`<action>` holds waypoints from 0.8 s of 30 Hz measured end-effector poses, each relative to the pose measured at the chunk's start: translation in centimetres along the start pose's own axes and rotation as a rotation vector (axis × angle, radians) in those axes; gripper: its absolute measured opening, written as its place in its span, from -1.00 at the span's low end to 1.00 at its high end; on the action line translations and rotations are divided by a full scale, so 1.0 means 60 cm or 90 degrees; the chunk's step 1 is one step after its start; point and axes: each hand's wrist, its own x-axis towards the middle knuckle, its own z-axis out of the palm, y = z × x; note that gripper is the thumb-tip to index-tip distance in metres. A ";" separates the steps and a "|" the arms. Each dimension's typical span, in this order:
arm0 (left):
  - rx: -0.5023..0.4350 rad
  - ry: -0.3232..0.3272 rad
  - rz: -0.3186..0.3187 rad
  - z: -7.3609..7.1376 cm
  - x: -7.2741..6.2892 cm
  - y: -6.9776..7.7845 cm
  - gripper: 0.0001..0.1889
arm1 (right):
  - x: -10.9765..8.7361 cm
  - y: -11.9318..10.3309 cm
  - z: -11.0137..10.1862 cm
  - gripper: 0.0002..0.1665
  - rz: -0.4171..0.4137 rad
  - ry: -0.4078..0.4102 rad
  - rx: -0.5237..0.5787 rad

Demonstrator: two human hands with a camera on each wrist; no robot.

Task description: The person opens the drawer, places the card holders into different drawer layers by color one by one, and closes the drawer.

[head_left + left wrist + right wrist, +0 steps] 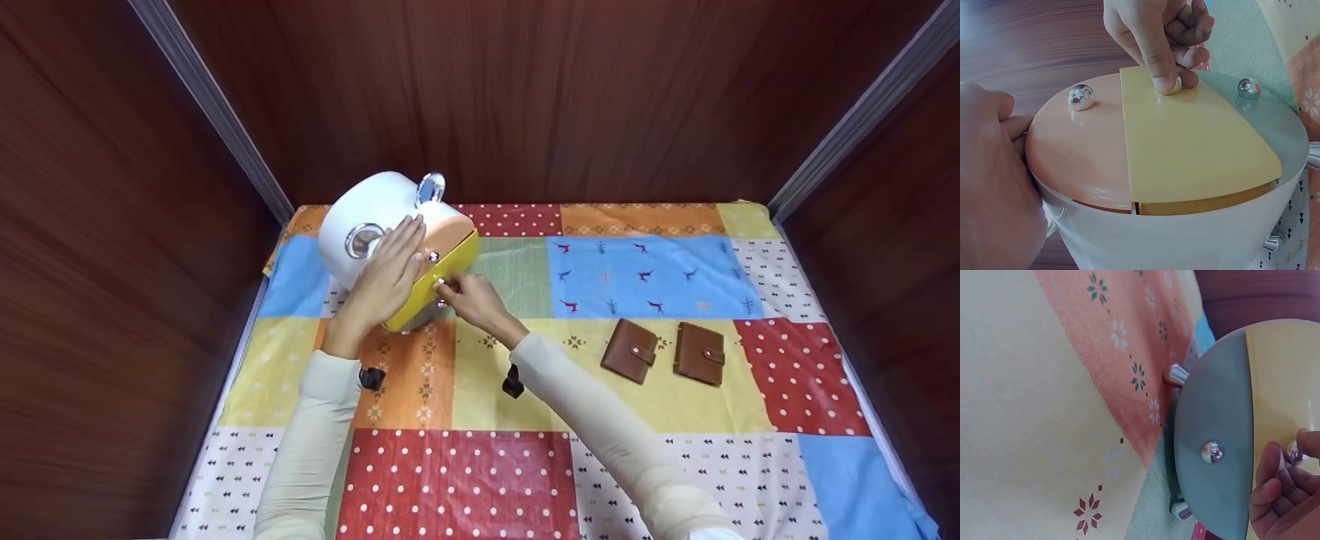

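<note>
A white rounded drawer box (352, 202) stands at the left back of the cloth, with peach, yellow and grey-green drawer fronts. The yellow drawer (1196, 146) juts out a little from the white body; a narrow gap shows along its edge. My right hand (476, 302) pinches the silver ball knob (1175, 86) of that drawer between thumb and finger. With fingers stretched out, my left hand (388, 277) rests on the white body beside the peach drawer (1084, 152). The grey-green drawer (1213, 399) sits flush on the other side. What the drawers hold is hidden.
Two brown leather wallets (628, 351) with snap straps lie at the right on the patchwork cloth (510, 382). Dark wood panels (510, 97) wall in the back and sides. Silver ring-shaped parts (430, 187) and short silver feet (1176, 374) stick out from the box.
</note>
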 end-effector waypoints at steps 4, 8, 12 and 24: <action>-0.003 -0.003 -0.003 0.001 0.000 0.001 -0.42 | 0.000 0.000 0.002 -0.66 0.003 0.003 0.004; -0.004 -0.001 -0.002 0.000 0.000 0.003 -0.42 | 0.002 0.000 0.004 -0.66 0.002 0.004 0.011; -0.006 0.002 -0.001 0.000 0.001 0.004 -0.42 | 0.004 0.000 0.004 -0.66 -0.002 0.007 0.014; -0.005 0.000 -0.005 0.000 0.001 0.001 -0.42 | 0.003 0.009 0.007 -0.62 -0.011 -0.015 0.037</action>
